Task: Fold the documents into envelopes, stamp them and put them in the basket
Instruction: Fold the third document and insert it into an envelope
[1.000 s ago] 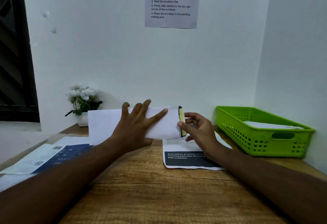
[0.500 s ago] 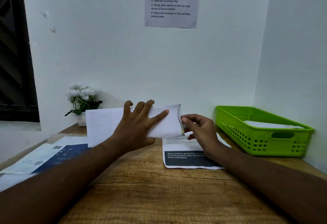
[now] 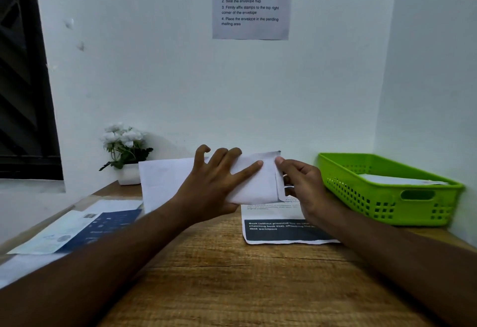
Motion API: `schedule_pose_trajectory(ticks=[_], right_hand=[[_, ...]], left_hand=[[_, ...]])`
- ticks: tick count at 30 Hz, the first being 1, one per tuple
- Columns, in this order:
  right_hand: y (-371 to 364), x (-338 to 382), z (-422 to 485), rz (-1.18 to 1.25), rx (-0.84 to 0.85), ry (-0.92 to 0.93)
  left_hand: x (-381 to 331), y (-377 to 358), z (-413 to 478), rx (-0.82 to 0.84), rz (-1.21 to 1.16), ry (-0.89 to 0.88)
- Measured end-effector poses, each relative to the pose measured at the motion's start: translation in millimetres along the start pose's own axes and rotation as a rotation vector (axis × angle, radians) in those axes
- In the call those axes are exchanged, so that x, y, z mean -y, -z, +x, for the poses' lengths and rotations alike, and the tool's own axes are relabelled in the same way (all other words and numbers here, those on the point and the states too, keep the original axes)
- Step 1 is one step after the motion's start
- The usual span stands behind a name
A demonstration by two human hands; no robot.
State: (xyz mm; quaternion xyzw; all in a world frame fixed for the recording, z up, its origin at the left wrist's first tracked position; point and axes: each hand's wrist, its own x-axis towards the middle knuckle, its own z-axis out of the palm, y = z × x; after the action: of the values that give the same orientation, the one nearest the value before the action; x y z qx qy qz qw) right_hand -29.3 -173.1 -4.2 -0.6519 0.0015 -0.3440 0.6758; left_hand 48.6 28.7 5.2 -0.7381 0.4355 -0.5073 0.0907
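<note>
Left hand: the left hand (image 3: pixel 214 184) is spread across the face of the envelope (image 3: pixel 260 184), fingertips hooking its top edge, holding it firm.
Right hand: and the right hand (image 3: pixel 304 184) pinches the envelope's right end, thumb on top at the corner, right where the flap sits.
Envelope: centre frame, long and white, lifted at a tilt above the table (image 3: pixel 232 275), its lower right corner over a printed document (image 3: pixel 281 233).
Step in hand: looks like closing the end flap; whether a sheet is inside cannot be told.
Doing it well: the left hand should keep the body flat while the right runs along the flap's whole edge, so it lies square with no pucker.
Basket: green basket (image 3: pixel 387 205) at right frame, well apart from the hands.
Count: two hands, one envelope held, one printed document beneath, one basket with one white item (image 3: pixel 395 179) showing inside.
Lower left: loose sheets (image 3: pixel 77 228), at least two; exact number unclear.
</note>
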Motion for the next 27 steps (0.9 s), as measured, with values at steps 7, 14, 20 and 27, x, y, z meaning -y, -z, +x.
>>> schedule_pose_trajectory(ticks=[7, 14, 20, 27], right_hand=[[9.3, 5.1, 1.9, -0.006, 0.256, -0.058], [21.1, 18.0, 5.2, 0.015, 0.466, -0.114], [22.5, 29.9, 6.6, 0.043, 0.405, -0.098], [5.3, 35.4, 1.7, 0.119, 0.159, 0.043]], left_hand=[[15.2, 7.7, 2.4, 0.021, -0.033, 0.055], [24.8, 13.3, 5.8, -0.023, -0.101, 0.032], [22.5, 13.1, 6.9, -0.025, -0.114, 0.097], [12.3, 26.3, 15.5, -0.268, -0.066, 0.230]])
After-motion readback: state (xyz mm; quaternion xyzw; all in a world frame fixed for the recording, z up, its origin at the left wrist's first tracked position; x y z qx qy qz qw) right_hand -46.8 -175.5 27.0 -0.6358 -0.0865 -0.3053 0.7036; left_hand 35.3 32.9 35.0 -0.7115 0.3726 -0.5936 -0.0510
